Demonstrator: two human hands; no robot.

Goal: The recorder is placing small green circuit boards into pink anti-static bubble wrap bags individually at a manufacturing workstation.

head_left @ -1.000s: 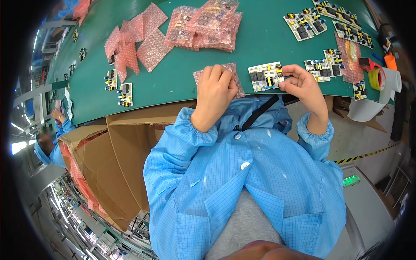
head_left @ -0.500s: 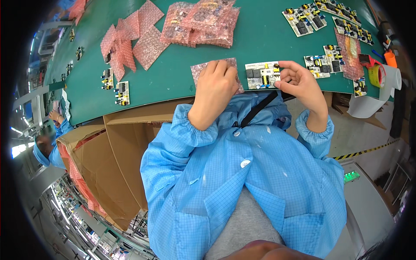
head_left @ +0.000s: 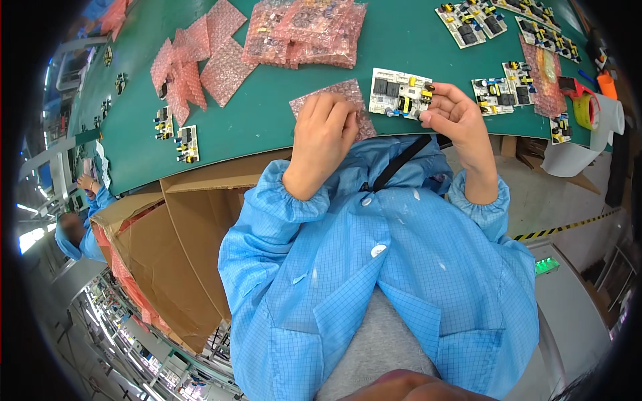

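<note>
My right hand (head_left: pixel 459 120) pinches the right edge of a white circuit board (head_left: pixel 386 105) between thumb and fingers. Black, yellow and blue parts stand on the board's face, and it looks tilted up off the green table. To its left, my left hand (head_left: pixel 323 134) is closed over a pink bubble-wrap bag (head_left: pixel 349 89) near the table's front edge. The curled fingers hide much of the bag, so its opening cannot be made out. A narrow strip of table lies between bag and board.
Filled bubble-wrap bags (head_left: pixel 304 33) are piled at the back, with flat bags (head_left: pixel 227 70) to their left. More circuit boards (head_left: pixel 495 93) lie at right, near a tape roll (head_left: pixel 586 111). An opened cardboard box (head_left: pixel 160 260) stands below the table's front edge.
My right hand has raised and tilted the circuit board, shifting it slightly left. My left hand has moved a little left, and the bag under it has turned slightly.
</note>
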